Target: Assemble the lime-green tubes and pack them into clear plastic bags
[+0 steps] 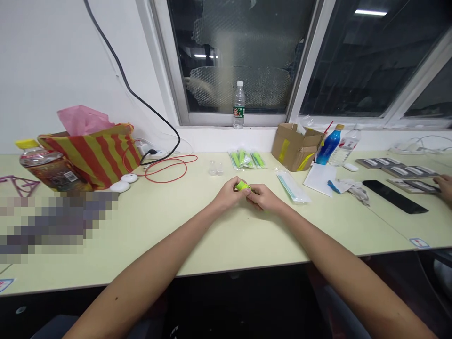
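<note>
Both hands meet above the middle of the pale table (212,235). My left hand (229,192) is closed round a small lime-green item (242,185), which shows between its thumb and fingers. My right hand (260,196) touches the same item from the right with its fingers pressed together; its fingertips are partly hidden. Behind the hands lie green items in clear plastic bags (243,159). Two small clear plastic pieces (216,168) stand to the left of these bags. A clear packet with a light-blue strip (292,187) lies right of my right hand.
A striped bag (102,157), a brown drink bottle (52,167) and red cable (165,179) are on the left. A cardboard box (294,146), bottles (330,143), white paper (319,179) and a black panel (395,196) are right. Another person's hand (444,187) touches grey pieces.
</note>
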A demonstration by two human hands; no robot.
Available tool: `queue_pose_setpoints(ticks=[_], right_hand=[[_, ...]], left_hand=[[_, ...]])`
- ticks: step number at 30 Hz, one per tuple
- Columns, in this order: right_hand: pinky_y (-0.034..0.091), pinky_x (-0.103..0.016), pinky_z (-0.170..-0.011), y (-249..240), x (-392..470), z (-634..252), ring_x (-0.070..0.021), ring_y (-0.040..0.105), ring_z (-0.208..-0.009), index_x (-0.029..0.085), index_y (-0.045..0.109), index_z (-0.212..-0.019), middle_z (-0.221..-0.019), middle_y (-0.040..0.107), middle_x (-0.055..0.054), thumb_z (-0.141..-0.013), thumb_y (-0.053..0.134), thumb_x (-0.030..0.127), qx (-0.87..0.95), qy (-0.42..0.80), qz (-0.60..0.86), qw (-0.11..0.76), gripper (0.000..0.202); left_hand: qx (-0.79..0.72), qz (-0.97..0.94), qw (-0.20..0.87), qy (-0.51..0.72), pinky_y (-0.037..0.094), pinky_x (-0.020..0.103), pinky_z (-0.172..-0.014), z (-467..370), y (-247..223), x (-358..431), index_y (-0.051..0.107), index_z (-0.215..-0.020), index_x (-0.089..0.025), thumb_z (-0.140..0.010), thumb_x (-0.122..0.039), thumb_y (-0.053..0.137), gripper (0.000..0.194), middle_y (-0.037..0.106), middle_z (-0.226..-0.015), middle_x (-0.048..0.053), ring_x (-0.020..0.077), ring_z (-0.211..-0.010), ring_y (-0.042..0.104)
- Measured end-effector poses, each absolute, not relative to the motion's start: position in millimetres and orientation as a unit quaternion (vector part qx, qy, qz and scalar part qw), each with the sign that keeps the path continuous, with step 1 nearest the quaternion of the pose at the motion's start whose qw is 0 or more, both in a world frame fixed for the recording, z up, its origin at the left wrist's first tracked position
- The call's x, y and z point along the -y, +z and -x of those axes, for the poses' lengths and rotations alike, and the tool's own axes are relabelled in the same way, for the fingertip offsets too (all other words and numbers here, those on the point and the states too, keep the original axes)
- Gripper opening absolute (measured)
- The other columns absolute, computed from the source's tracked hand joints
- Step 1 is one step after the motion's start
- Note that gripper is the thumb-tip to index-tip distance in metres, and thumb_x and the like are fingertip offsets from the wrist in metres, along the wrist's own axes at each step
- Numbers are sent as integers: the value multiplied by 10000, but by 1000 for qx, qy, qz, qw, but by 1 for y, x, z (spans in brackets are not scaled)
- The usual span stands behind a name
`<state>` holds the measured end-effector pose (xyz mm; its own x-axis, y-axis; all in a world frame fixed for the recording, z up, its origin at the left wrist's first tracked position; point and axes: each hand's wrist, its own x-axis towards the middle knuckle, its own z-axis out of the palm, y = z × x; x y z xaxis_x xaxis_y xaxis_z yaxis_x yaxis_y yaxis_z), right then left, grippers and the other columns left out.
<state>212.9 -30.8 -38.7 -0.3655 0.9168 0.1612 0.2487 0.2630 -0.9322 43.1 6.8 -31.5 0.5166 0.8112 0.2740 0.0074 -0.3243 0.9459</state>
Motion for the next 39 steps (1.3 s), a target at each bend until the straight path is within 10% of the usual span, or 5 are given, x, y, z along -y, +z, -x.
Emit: queue_pose_setpoints(ticks=[28,39], right_hand=[[377,-306,-703,-50,31,-209,-209,551,-772,198,621,-902,-854,655,-69,-861,521,205,784,92,486,376,109],[463,-305,-486,-33,25,-222,-140,537,-467,168,558,-839,-675,582,-7,-848,609,452,611,541,357,454,289]], left_hand=[[-340,-682,435,479,446,284,-749,-51,-43,0,597,-848,-186,-739,-261,660,146,643,-1026,33,143,-822,557],[-229,-733,458,449,473,340,-858,-32,-22,-16,676,-932,-166,-832,-422,643,277,667,-947,76,195,-908,613]])
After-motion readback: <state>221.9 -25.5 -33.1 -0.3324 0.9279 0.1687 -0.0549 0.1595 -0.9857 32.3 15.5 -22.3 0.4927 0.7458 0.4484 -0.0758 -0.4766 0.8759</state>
